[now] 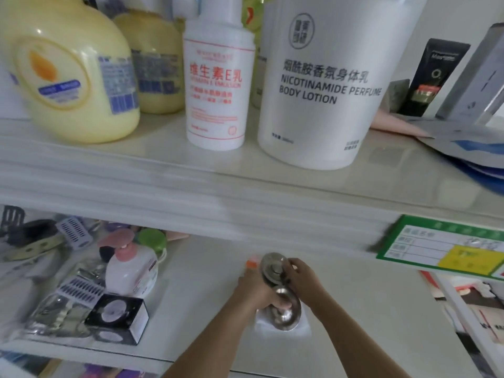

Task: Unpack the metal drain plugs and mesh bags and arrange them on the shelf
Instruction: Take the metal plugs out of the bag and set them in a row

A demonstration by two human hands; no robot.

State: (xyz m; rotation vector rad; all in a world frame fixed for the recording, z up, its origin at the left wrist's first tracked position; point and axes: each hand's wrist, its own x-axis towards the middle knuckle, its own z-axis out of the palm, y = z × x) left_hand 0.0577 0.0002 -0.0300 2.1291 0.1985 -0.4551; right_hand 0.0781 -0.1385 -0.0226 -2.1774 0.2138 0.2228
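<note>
Two round metal drain plugs sit between my hands over the lower shelf (368,309). My left hand (256,290) grips the nearer drain plug (289,316), which rests on a clear plastic wrapper (302,330). My right hand (302,276) pinches the edge of the farther drain plug (272,267), which is tilted up on its side. A small orange tag (252,263) shows just behind my left hand. I see no mesh bag that I can make out.
Left on the lower shelf lie a black box (117,319), a pink-capped pump bottle (131,268), clips and packets. The upper shelf (191,170) holds yellow bottles (71,77), a white emulsion bottle (218,85) and a large body lotion tub (324,85). A green price label (441,246) hangs at right.
</note>
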